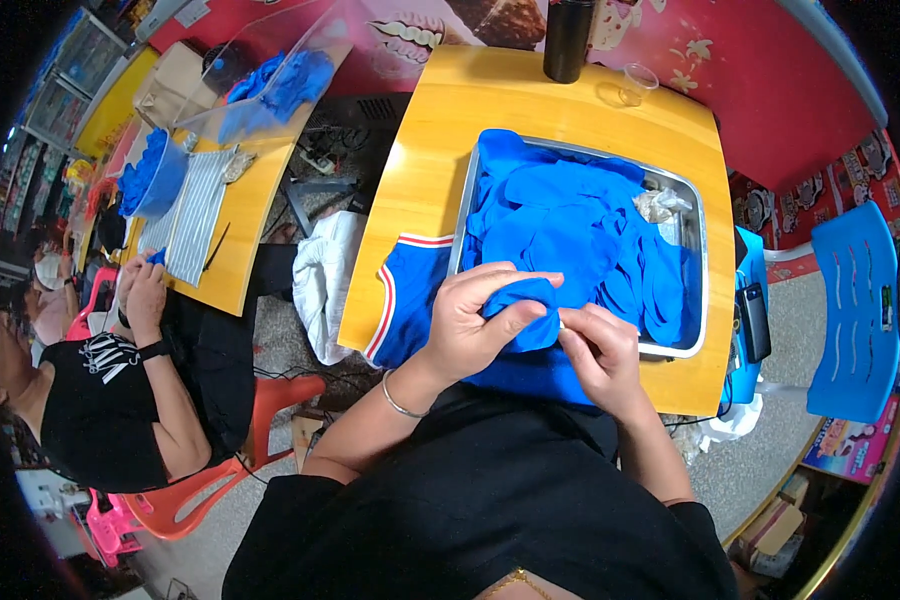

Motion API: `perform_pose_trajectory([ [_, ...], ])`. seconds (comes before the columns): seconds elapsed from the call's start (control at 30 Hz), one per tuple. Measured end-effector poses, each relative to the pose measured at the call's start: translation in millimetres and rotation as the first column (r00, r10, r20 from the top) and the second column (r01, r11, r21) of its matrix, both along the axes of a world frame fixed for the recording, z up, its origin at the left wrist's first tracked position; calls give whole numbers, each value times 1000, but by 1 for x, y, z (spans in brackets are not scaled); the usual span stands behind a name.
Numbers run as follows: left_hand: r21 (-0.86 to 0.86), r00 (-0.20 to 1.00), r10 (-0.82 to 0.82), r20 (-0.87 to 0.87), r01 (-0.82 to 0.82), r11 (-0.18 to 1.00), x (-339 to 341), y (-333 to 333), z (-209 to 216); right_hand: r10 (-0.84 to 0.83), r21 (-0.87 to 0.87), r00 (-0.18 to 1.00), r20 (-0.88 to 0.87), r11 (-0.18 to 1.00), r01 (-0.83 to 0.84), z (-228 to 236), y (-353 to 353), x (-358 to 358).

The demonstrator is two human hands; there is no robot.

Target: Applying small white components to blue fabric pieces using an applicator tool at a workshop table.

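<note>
Grasping a bright-blue, rounded, thin fabric piece [530,293] in left hand [473,326], pinching at its right edge with right hand [607,352] — held above near side of rectangular silver metal tray [702,300]. Looks light, limp, hardly fragile — best taken by the edge, fingertips only.

Red wall [780,120], grey floor [790,320]
</note>
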State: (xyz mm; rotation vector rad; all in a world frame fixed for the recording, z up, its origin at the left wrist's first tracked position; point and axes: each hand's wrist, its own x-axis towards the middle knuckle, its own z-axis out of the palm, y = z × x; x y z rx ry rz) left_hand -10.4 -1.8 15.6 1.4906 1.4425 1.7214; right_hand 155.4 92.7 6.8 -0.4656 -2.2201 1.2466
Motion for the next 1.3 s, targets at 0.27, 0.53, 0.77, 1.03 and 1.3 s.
perform_pose_trajectory([
  [0.27, 23, 986, 61, 152, -65, 998, 8, 1, -1, 87, -627, 987, -133, 764, -152, -18, -9, 3],
  [0.53, -16, 985, 57, 161, -55, 998, 4, -3, -10, 31, -652, 974, -225, 738, -175, -21, -17, 2],
  [0.77, 59, 846, 4, 533, -42, 997, 15, 1, -18, 37, -855, 959, -280, 444, -267, -28, -24, 2],
  [1.03, 18, 917, -90, 389, 90, 996, -7, 3, -10, -149, -85, 988, -36, 986, 145, -3, -13, -10],
  [1.3, -148, 609, -118, 784, 369, 918, -15, 8, 6, -205, 547, 976, -77, 809, 214, 2, -1, -15],
])
